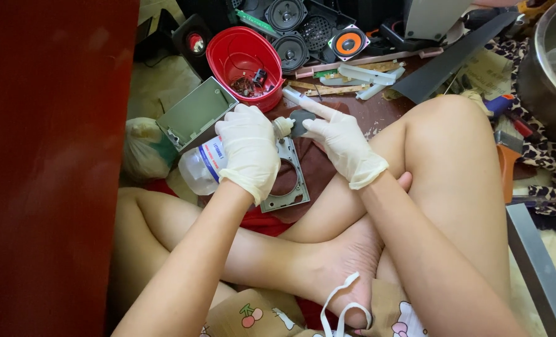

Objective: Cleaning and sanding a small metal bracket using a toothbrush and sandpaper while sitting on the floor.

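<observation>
At the left, a dark red panel [53, 156] is filling the view. Beside it the gloved left hand [250, 153] is wrapping closed around a clear plastic bottle [202, 167], tilting its nozzle toward a small dark disc [301, 120]. A grey frame plate [288, 181] is lying beneath, over the lap. The gloved right hand [343, 143] is pinching the disc, forefinger extended. Squeezing too hard could be flooding liquid past the disc onto the plate, and the pinched disc may slip.
</observation>
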